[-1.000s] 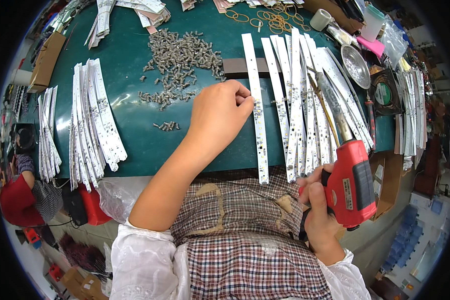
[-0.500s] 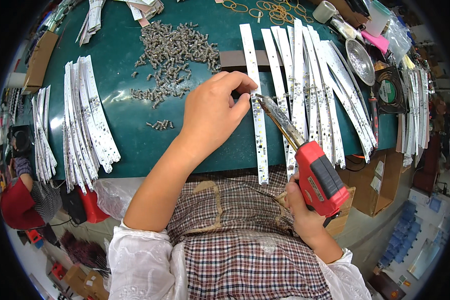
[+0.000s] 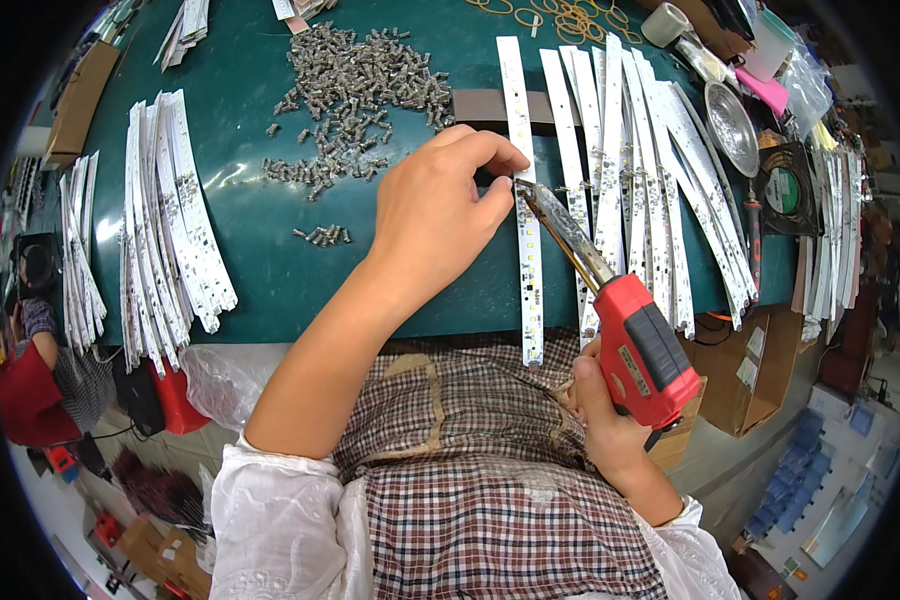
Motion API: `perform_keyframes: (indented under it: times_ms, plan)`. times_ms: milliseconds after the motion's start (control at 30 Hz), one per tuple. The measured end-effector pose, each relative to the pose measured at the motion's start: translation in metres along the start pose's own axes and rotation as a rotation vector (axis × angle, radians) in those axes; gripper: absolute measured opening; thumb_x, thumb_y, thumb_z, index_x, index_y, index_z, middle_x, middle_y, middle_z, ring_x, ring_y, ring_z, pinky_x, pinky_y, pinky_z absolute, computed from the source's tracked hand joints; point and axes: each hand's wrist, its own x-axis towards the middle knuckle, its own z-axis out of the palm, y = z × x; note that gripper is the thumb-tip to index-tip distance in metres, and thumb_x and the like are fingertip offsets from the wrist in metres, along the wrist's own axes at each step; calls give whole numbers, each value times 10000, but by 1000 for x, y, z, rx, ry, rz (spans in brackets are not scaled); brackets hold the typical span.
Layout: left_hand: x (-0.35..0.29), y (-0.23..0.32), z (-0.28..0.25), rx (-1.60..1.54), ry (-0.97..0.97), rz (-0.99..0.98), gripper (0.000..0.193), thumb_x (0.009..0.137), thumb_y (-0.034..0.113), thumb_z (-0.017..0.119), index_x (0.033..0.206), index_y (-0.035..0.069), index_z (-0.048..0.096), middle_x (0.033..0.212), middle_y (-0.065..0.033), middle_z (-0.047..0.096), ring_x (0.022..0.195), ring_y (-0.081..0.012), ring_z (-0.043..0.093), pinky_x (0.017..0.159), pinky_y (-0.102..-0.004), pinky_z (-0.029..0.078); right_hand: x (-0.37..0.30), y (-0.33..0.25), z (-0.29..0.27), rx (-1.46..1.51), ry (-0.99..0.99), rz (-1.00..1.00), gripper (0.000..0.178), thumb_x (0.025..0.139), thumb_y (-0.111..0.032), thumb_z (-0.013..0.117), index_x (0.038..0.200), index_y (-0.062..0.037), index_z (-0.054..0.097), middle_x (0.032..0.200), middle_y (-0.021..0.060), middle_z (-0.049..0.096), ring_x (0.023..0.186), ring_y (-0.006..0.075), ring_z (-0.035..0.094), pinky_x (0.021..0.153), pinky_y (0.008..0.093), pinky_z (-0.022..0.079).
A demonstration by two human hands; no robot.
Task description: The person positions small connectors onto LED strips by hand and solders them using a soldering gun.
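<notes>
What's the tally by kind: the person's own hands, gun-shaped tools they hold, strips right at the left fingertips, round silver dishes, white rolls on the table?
Own hands (left hand, right hand): 2
Red gun-shaped tool: 1
White strip: 1
Round silver dish: 1
White roll: 1
Total: 6

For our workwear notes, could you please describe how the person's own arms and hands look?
The left hand and right hand are ungloved, with no watch or bracelet visible. Loose white sleeves, faintly patterned on the left, leave the forearms at least partly bare.
</notes>
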Motion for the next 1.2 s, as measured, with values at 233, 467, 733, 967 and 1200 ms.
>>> perform_keyframes:
  times_ms: [233, 467, 733, 967, 1200]
  plan:
    - [-1, -5, 4, 76, 13, 39, 184, 775, 71, 627, 942, 105, 695, 832, 6, 627, 541, -91, 462, 536, -238, 414, 2, -1, 2, -38, 33, -53, 115, 888, -23, 593, 976, 20, 532, 708, 30, 526, 489, 55, 463, 442, 213, 384]
    - [0, -6, 3, 99, 16, 52, 186, 774, 88, 623, 944, 116, 697, 814, 10, 619, 549, -100, 474, 545, -247, 423, 0, -3, -2, -24, 0, 113, 197, 877, -94, 646, 1031, 17, 593, 853, 74, 597, 741, 142, 566, 650, 293, 466]
    - [0, -5, 3, 70, 14, 27, 178, 776, 96, 628, 933, 118, 707, 809, 8, 618, 546, -97, 472, 541, -246, 420, -1, -9, -1, -94, 12, 79, 181, 876, -108, 653, 993, 20, 603, 821, 78, 603, 701, 151, 566, 618, 300, 463]
    - [0, -4, 2, 80, 16, 26, 172, 776, 100, 633, 927, 120, 711, 805, 9, 617, 544, -96, 472, 540, -245, 419, -1, -6, 0, -65, 20, 45, 190, 879, -113, 651, 1000, 24, 602, 831, 81, 606, 717, 159, 573, 631, 306, 468]
    - [1, -3, 2, 46, 10, 5, 175, 776, 93, 629, 928, 114, 714, 811, 7, 622, 539, -86, 462, 530, -237, 409, -3, -1, -2, -119, 37, -47, 146, 888, -34, 598, 1014, 9, 537, 707, 24, 537, 495, 61, 475, 452, 214, 378]
